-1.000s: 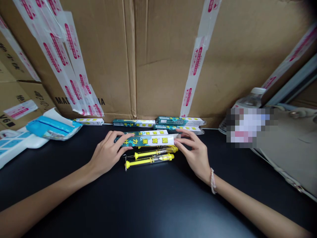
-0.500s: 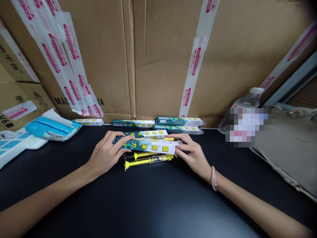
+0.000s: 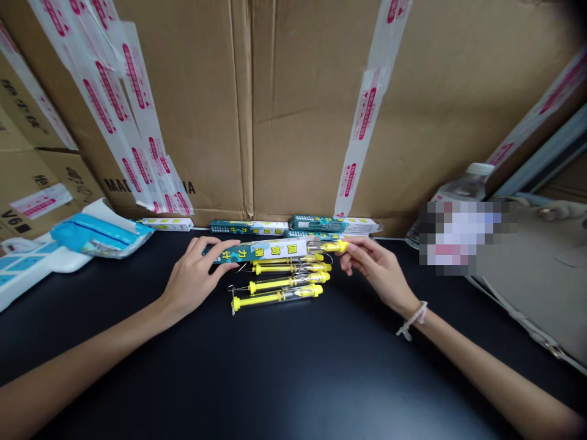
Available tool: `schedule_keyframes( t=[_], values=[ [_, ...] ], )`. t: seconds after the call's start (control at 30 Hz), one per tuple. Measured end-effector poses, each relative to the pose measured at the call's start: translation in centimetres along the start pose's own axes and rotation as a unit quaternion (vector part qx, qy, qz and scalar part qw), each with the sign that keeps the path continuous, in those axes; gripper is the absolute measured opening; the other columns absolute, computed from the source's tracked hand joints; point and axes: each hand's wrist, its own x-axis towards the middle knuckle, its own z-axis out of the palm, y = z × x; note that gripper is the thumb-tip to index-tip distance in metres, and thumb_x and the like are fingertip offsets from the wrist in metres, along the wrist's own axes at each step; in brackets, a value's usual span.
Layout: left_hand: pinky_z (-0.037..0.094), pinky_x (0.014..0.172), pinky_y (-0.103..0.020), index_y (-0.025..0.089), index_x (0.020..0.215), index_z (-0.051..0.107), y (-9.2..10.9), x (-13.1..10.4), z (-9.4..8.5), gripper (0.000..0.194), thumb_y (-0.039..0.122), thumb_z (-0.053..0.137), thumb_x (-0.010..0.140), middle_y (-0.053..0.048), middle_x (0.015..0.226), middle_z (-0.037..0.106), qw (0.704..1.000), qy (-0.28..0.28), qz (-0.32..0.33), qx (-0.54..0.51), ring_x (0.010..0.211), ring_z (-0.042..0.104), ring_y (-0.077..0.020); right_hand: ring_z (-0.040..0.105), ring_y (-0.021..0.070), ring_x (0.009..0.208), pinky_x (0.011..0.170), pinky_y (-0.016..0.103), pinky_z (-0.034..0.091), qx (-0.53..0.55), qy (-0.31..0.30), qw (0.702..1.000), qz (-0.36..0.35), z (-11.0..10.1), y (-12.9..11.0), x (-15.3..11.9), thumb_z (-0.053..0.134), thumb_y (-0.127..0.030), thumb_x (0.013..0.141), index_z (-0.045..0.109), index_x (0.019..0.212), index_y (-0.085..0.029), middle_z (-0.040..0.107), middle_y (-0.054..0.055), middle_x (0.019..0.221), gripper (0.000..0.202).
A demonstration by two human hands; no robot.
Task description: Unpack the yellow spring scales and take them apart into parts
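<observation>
My left hand (image 3: pixel 195 266) grips the left end of a slim green and white box (image 3: pixel 270 250) with yellow lettering. A clear tubular spring scale with a yellow end (image 3: pixel 338 246) sticks out of the box's right end. The fingers of my right hand (image 3: pixel 373 266) pinch that yellow end; the rest of this scale is hidden inside the box. Just below the box, several similar yellow spring scales (image 3: pixel 288 282) with metal hooks lie side by side on the black table (image 3: pixel 275 373). The rearmost ones are partly covered by the box.
More slim boxes (image 3: pixel 247 228) lie along the base of a large cardboard carton (image 3: pixel 307 122). At left are a blue packet (image 3: pixel 98 235) and a white power strip (image 3: pixel 27 278). A plastic bottle (image 3: pixel 468 183) and a beige bag (image 3: pixel 527 281) stand at right.
Two boxes were between my hands; only one shows there now, with a spring scale protruding from it. My right hand has moved right onto the scale's end. More loose scales are uncovered.
</observation>
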Motion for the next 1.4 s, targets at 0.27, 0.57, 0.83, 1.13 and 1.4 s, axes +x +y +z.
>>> schedule_keyframes(
  t=[0.27, 0.57, 0.83, 1.13, 1.4],
  values=[
    [0.050, 0.098, -0.045, 0.031, 0.133, 0.060, -0.1, 0.0, -0.1, 0.035, 0.039, 0.057, 0.099, -0.007, 0.114, 0.058, 1.000, -0.002, 0.012, -0.018, 0.108, 0.055, -0.0266, 0.056, 0.0143, 0.058, 0.054, 0.028, 0.050, -0.013, -0.046, 0.997, 0.055, 0.7, -0.5, -0.3, 0.072, -0.053, 0.083, 0.076, 0.108, -0.017, 0.065, 0.002, 0.068, 0.043],
    [0.044, 0.103, -0.051, 0.032, 0.130, 0.057, -1.3, 0.0, 0.4, 0.033, 0.040, 0.055, 0.098, -0.007, 0.116, 0.056, 0.994, 0.059, -0.088, -0.029, 0.110, 0.053, -0.0293, 0.055, 0.0174, 0.061, 0.059, 0.032, 0.049, -0.045, 0.112, 0.992, 0.022, -4.5, 3.0, 1.8, 0.069, -0.063, 0.080, 0.074, 0.099, -0.019, 0.063, 0.003, 0.070, 0.049],
    [0.043, 0.104, -0.051, 0.030, 0.133, 0.053, -1.3, 0.1, 0.4, 0.035, 0.038, 0.052, 0.100, -0.008, 0.118, 0.056, 0.990, 0.060, -0.118, -0.041, 0.112, 0.052, -0.0298, 0.061, 0.0176, 0.064, 0.062, 0.032, 0.053, -0.081, 0.058, 0.995, -0.012, -1.7, 1.7, 0.2, 0.068, -0.055, 0.085, 0.075, 0.099, -0.020, 0.072, 0.007, 0.091, 0.038],
    [0.043, 0.106, -0.049, 0.031, 0.138, 0.053, -0.6, -0.1, 0.3, 0.038, 0.038, 0.047, 0.101, -0.008, 0.119, 0.051, 0.995, 0.048, -0.080, -0.034, 0.113, 0.051, -0.0290, 0.065, 0.0234, 0.096, 0.082, 0.038, 0.054, -0.178, -0.061, 0.977, -0.098, 1.5, -0.1, -1.3, 0.065, -0.039, 0.094, 0.075, 0.110, -0.028, 0.070, 0.006, 0.106, 0.022],
    [0.041, 0.108, -0.051, 0.026, 0.140, 0.054, -0.3, -0.1, 0.3, 0.038, 0.029, 0.043, 0.103, -0.011, 0.124, 0.051, 0.998, 0.037, -0.037, -0.029, 0.113, 0.050, -0.0284, 0.063, 0.0251, 0.102, 0.091, 0.043, 0.054, -0.238, -0.084, 0.956, -0.151, 1.9, -0.1, -1.3, 0.062, -0.034, 0.096, 0.075, 0.111, -0.028, 0.063, 0.008, 0.107, 0.020]
  ],
)
